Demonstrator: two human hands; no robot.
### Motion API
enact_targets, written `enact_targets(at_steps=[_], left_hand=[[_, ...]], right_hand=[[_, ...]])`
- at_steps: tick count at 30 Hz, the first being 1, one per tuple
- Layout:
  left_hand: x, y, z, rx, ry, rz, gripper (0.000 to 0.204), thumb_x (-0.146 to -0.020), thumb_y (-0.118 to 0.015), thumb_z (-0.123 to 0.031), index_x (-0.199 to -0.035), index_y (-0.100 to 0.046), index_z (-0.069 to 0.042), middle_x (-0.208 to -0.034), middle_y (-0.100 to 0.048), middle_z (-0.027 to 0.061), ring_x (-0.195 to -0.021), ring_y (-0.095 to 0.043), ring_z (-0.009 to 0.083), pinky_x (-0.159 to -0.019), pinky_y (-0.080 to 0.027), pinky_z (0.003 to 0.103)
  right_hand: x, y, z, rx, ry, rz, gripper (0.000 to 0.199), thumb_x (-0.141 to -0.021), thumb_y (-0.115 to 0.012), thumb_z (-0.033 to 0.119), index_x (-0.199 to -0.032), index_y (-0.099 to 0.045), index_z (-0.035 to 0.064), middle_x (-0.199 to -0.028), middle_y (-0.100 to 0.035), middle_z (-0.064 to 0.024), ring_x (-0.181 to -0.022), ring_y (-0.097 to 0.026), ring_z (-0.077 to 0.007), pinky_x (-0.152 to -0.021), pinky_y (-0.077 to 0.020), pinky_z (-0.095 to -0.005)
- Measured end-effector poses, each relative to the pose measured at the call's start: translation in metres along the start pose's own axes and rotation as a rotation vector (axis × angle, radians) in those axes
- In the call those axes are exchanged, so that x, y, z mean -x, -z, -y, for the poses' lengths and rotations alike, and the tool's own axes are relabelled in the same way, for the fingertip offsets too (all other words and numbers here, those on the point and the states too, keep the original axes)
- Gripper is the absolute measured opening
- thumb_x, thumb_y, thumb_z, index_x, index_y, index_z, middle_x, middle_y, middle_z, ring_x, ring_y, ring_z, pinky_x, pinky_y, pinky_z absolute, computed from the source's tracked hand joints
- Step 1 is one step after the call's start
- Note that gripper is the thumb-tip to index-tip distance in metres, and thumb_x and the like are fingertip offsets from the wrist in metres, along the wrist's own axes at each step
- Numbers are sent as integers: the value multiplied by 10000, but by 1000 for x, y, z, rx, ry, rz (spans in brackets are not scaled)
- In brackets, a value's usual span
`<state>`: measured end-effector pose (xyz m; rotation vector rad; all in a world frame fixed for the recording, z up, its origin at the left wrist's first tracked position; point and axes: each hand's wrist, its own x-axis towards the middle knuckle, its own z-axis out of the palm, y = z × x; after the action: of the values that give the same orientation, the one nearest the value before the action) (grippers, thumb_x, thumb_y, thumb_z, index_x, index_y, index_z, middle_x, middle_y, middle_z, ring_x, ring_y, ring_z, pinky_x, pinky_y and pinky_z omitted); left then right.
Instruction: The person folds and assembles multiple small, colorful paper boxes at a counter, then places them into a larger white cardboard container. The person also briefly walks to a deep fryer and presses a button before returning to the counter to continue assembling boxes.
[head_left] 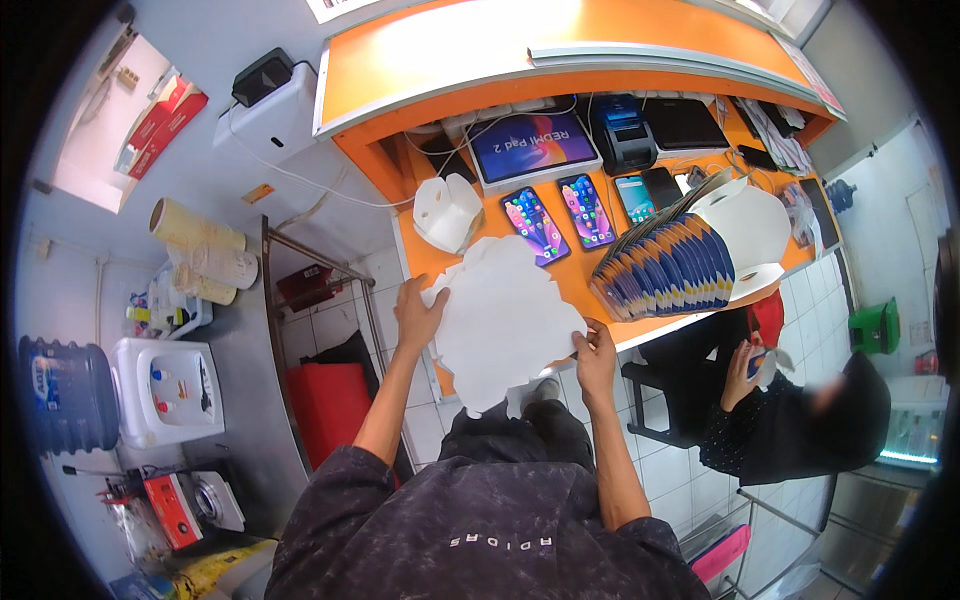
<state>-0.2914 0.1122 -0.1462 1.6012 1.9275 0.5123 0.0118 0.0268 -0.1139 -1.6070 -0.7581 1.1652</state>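
Observation:
A flat, unfolded white cardboard food box (500, 315) with notched, scalloped edges is spread between my two hands over the orange counter's front edge. My left hand (420, 312) grips its left edge, thumb on top. The right edge is pinched by my right hand (594, 355). Just beyond it stands a folded white box (447, 213), open at the top. To the right lies a long, fanned row of nested blue-and-orange printed boxes (672, 262). Two lit phones (536, 224) rest side by side behind the sheet.
A tablet box (535, 143), a blue-black printer (622, 135) and more phones line the orange counter (440, 375). At right, a seated person (790, 430) in dark clothes holds a small box. A metal table (245, 370) is on my left, beside a red bin (333, 410).

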Motion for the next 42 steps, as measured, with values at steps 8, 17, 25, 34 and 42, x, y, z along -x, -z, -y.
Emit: enact_targets(at_steps=[8,17,25,34,42], left_hand=[[145,-6,-62,1169,304,-96,657,-888,-676,-196,-1396,-340,50,-1254,-549,183,-1147,-555,238,-923,-480,348],[226,18,-138,303,-482,-324,319,-747,-727,27,-1054,-672,-45,-1079,-659,118,-918,-654,273,-761,-538,331],[244,16,-180,-166,-789,30,542,-709,-817,-215,-1222,-646,-230,-1321,-545,47,-1299,-454,309,-1108,-302,537],[216,-2,-225,-106,-768,-84,597,-695,-825,-254,-1256,-630,-190,-1389,-477,85,-1396,-329,343,-1163,-156,597],[214,-7,-232,-109,-891,-109,493,-705,-803,-231,-1183,-686,-195,-1302,-544,15,-1337,-405,316,-1166,-147,603]], right_hand=[[45,76,24,-561,-238,266,353,-977,-505,45,-1317,-412,43,-1166,-588,-129,-1065,-605,-200,-921,-500,-354],[73,78,72,-191,55,441,579,-930,-658,284,-1382,-417,14,-1294,-505,-153,-1241,-471,-229,-1008,-406,-350],[73,110,119,-313,-223,596,316,-935,-656,174,-1175,-591,-20,-1034,-688,-81,-861,-669,-120,-760,-542,-254],[91,129,107,-153,-122,869,230,-965,-604,144,-1139,-594,-7,-995,-642,-30,-892,-602,-76,-795,-497,-253],[95,135,115,104,201,790,220,-930,-602,88,-1134,-603,5,-1024,-620,-144,-925,-627,-270,-837,-500,-344]])
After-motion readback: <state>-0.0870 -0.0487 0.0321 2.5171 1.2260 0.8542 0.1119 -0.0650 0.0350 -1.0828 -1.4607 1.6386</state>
